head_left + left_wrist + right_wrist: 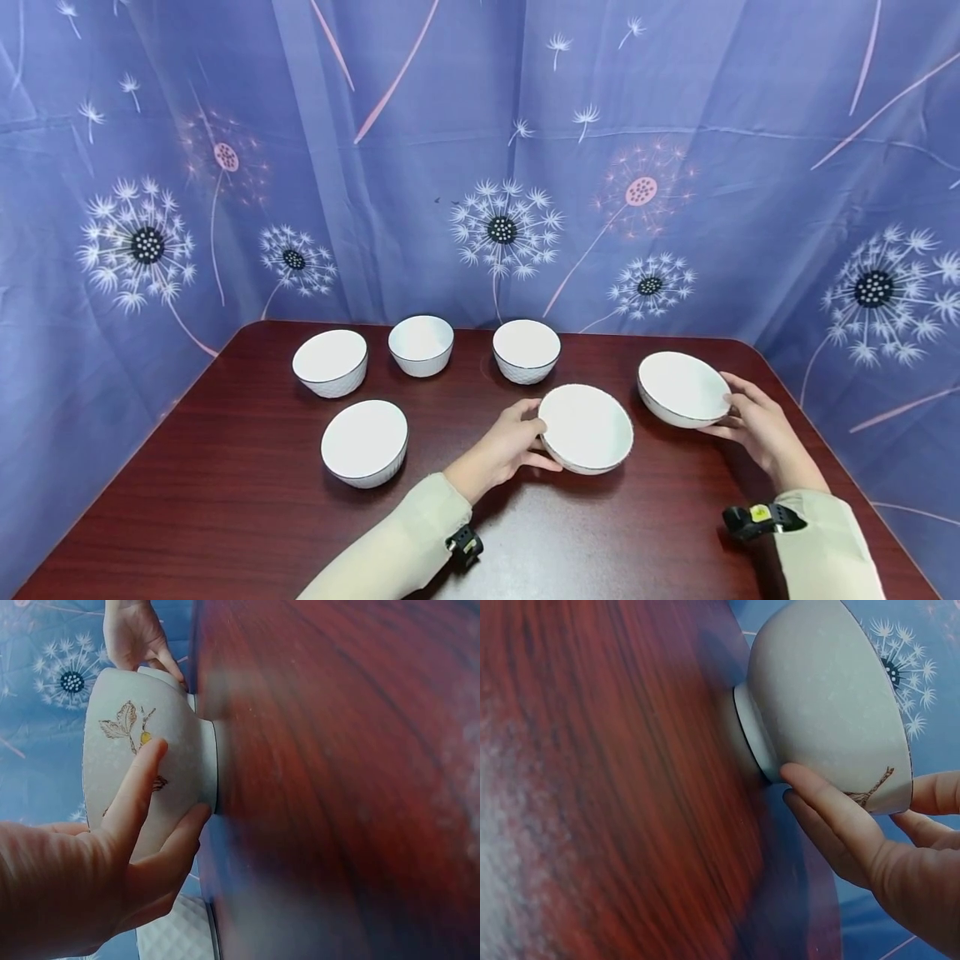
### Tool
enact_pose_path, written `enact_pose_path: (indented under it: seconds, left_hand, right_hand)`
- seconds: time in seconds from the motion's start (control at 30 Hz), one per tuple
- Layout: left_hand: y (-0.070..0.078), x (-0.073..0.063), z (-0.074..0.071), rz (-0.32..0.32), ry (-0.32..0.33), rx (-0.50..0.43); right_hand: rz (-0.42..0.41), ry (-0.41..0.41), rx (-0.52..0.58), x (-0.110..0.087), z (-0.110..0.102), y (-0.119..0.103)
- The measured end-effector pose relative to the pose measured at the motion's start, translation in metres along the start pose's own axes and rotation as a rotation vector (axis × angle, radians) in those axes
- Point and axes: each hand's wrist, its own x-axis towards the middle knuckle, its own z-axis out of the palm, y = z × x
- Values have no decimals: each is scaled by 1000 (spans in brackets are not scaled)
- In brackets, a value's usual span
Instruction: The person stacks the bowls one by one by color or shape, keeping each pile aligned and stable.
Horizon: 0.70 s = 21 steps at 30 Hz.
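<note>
My left hand [516,443] grips a white bowl [587,429] by its left side, thumb at the rim and fingers along the outside wall. A brown leaf sprig with a yellow dot decorates this bowl [112,761] in the left wrist view. Farther right, a second white bowl [682,387] is held by my right hand [761,425] at its right edge. The right wrist view shows fingertips near the foot of that bowl [825,697], which carries a brown twig print. Both bowls are upright, their feet at or close over the tabletop.
Several other white bowls stand on the dark red wooden table [187,500]: one at back left [330,362], a smaller one [422,344] beside it, another at back centre [527,351], and one nearer at left [365,442]. A blue dandelion-print curtain [420,167] hangs behind.
</note>
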Motion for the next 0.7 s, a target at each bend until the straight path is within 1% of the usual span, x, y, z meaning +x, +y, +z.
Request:
enact_pose_path:
  seconds: [0.23,0.4,0.7]
  left_hand:
    - [-2,3,0,-1,12,1]
    - [-2,3,0,7,25,-7]
    - [-3,-1,-1,29,7,14]
  right_hand:
    - [-7,-4,2,2,2,1]
    - [8,5,-15,2,3,0]
    - [9,8,-32,1,3,0]
